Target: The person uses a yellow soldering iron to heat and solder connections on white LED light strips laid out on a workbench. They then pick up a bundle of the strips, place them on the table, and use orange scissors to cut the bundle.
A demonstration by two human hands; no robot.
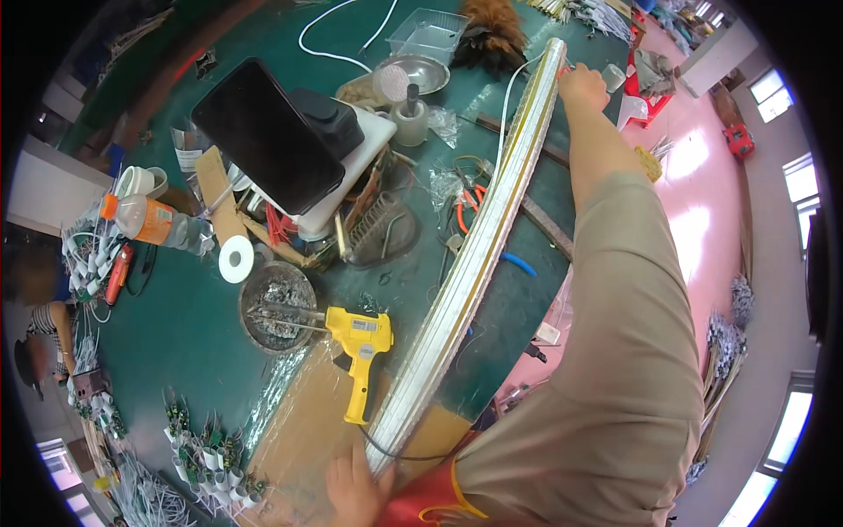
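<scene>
A long bundle of narrow white strips point(474, 263) with yellowish edges lies slantwise across the green table, from near the front edge to the far right. At its far end my right hand point(584, 90) is closed, fingers curled at the strips' tip. My left hand point(353, 487) is at the near end, its fingers closed against the strips, partly cut off by the lower picture edge. Just left of the bundle rests a yellow soldering gun point(360, 338), its tip over a bowl of grey scraps point(279, 338). A white wire point(505, 123) runs along the bundle's far part.
A black phone point(268, 136) stands above a cluttered box. Orange-handled pliers point(470, 209), a coiled iron stand point(382, 228) and a plastic bottle point(158, 221) are around it. Several wired parts point(211, 461) lie front left. Another person point(53, 329) is at the far left.
</scene>
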